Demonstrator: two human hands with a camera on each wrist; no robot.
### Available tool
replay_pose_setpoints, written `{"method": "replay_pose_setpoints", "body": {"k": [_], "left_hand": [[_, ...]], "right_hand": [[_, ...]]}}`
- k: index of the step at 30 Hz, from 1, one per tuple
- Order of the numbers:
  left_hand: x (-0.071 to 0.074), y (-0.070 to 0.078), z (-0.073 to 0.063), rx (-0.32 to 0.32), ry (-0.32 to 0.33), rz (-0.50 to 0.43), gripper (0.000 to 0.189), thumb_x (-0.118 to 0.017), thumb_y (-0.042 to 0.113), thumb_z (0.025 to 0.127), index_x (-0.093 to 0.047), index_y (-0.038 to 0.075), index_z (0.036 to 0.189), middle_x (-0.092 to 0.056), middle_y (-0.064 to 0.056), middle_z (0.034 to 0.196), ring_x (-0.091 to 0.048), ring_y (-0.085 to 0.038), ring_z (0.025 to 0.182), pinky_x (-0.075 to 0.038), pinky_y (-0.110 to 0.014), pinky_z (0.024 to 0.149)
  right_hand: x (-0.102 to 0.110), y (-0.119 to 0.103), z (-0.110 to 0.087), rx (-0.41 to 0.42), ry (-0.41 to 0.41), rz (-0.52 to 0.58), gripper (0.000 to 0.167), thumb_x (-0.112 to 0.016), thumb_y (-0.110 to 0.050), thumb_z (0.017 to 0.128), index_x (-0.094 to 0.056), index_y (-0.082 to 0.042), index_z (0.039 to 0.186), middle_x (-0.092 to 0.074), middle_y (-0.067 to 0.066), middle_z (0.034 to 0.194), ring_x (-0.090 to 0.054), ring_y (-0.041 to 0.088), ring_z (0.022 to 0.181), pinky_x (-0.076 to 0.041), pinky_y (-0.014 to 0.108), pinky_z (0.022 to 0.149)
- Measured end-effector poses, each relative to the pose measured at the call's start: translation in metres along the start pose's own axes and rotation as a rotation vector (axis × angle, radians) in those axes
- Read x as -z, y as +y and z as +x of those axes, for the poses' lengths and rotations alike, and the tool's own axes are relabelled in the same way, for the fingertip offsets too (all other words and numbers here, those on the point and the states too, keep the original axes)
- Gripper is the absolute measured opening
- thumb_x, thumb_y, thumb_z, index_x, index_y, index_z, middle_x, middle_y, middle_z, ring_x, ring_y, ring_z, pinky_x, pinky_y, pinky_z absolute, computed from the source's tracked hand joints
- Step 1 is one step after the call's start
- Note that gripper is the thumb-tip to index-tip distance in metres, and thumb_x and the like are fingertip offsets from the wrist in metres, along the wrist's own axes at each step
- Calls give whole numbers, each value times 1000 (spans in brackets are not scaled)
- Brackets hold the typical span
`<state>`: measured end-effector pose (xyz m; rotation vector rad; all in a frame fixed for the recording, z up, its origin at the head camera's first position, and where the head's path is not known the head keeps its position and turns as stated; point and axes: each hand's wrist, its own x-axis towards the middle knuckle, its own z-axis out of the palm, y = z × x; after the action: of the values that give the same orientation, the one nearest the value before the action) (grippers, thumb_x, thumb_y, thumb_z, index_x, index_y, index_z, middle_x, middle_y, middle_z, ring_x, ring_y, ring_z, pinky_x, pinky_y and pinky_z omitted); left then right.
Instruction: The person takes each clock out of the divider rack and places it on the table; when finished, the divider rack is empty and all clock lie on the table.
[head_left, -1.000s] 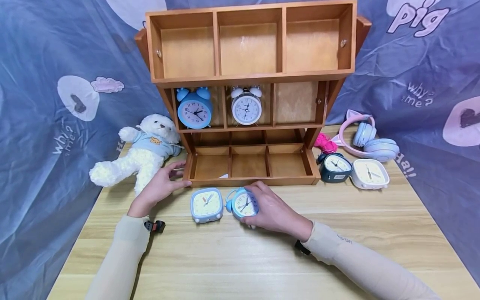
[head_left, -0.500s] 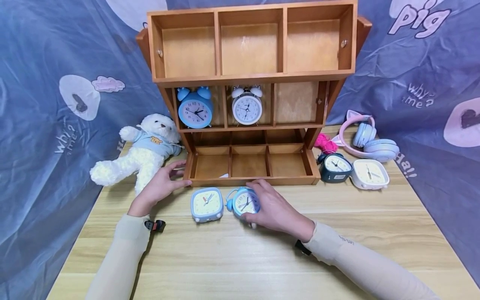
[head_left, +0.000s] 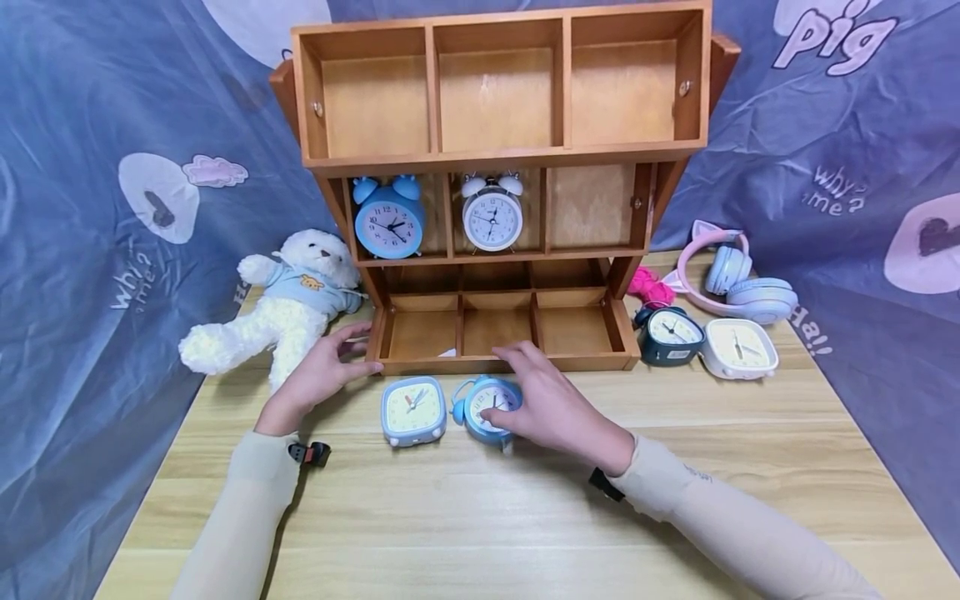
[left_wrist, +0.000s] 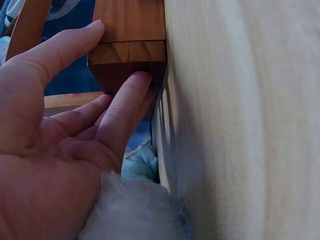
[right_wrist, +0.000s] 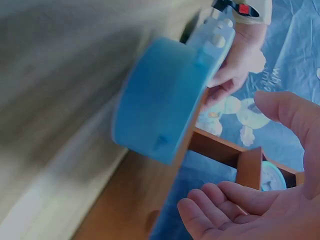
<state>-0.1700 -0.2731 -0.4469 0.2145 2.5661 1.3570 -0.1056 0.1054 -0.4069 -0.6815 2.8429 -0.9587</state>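
In the head view, a small blue twin-bell alarm clock (head_left: 486, 408) lies face up on the table, its bells to the left. My right hand (head_left: 553, 407) hovers over its right side, thumb overlapping the dial. The right wrist view shows that hand (right_wrist: 260, 200) with fingers spread apart from the blue clock body. Left of this clock lies a rounded-square blue alarm clock (head_left: 414, 410). My left hand (head_left: 321, 379) touches the front left corner of the wooden rack (head_left: 510, 364); its thumb and index fingertip rest against the wood (left_wrist: 130, 52) in the left wrist view.
On the rack's middle shelf stand a blue twin-bell clock (head_left: 390, 218) and a white one (head_left: 492, 218). A white teddy bear (head_left: 281, 312) leans at the left. Right of the rack are a dark green clock (head_left: 670, 335), a white clock (head_left: 740, 347) and pink headphones (head_left: 705, 267).
My right hand has let go of the small blue twin-bell clock and risen slightly away from it. The clock stays on the table. My left hand has not moved.
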Motion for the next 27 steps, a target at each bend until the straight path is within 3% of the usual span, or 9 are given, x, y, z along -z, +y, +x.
{"method": "replay_pose_setpoints", "body": {"k": [2, 3, 7, 9, 14, 17, 22, 27], "left_hand": [[0, 0, 0, -2, 0, 1, 85, -83, 18, 103, -37, 0, 172, -52, -28, 170, -57, -48, 153, -55, -44, 116], [0, -1, 0, -3, -1, 0, 85, -83, 18, 103, -37, 0, 172, -52, -28, 170, -57, -48, 153, -55, -43, 116], [1, -1, 1, -6, 0, -3, 85, -83, 17, 103, -37, 0, 172, -52, -28, 169, -57, -48, 152, -54, -44, 117], [0, -1, 0, -5, 1, -2, 85, -83, 18, 103, -37, 0, 172, -52, -28, 170, -57, -48, 152, -52, -55, 119], [0, -1, 0, 1, -1, 1, 87, -84, 20, 103, -37, 0, 173, -51, -28, 170, -57, -48, 152, -55, -46, 114], [0, -1, 0, 1, -1, -1, 87, -84, 20, 103, -37, 0, 173, -51, -28, 170, -57, -48, 152, -55, -47, 115], [0, -1, -1, 2, 0, -4, 86, -84, 19, 103, -36, 0, 173, -52, -29, 169, -57, -48, 152, -52, -55, 119], [0, 0, -1, 0, -1, -1, 86, -84, 19, 103, -36, 0, 172, -51, -28, 170, -57, -48, 153, -52, -55, 119]], "right_hand": [[4, -2, 1, 5, 10, 2, 93, -97, -39, 88, -54, -4, 163, -60, 14, 154, -67, 33, 132, -60, 53, 113], [6, -2, 2, 6, 14, 5, 93, -96, -39, 88, -54, -5, 163, -60, 14, 155, -68, 34, 133, -60, 53, 113], [10, -4, 4, -2, 23, 24, 92, -95, -38, 89, -54, -5, 164, -59, 14, 156, -68, 34, 133, -60, 54, 113], [12, -5, 5, -9, 27, 39, 91, -95, -38, 89, -54, -6, 164, -58, 13, 157, -68, 34, 132, -60, 55, 113], [20, -10, 7, -12, 43, 60, 91, -94, -37, 90, -52, -6, 165, -56, 11, 161, -69, 32, 128, -59, 57, 114], [24, -13, 8, 0, 46, 60, 91, -94, -36, 90, -52, -6, 165, -56, 11, 161, -69, 29, 125, -59, 57, 114], [32, -19, 11, 9, 50, 54, 93, -97, -33, 88, -52, -7, 166, -55, 10, 161, -67, 32, 137, -57, 56, 117], [41, -23, 16, 24, 82, 56, 94, -98, -32, 87, -52, -8, 165, -55, 9, 161, -63, 35, 145, -53, 58, 122]]}}
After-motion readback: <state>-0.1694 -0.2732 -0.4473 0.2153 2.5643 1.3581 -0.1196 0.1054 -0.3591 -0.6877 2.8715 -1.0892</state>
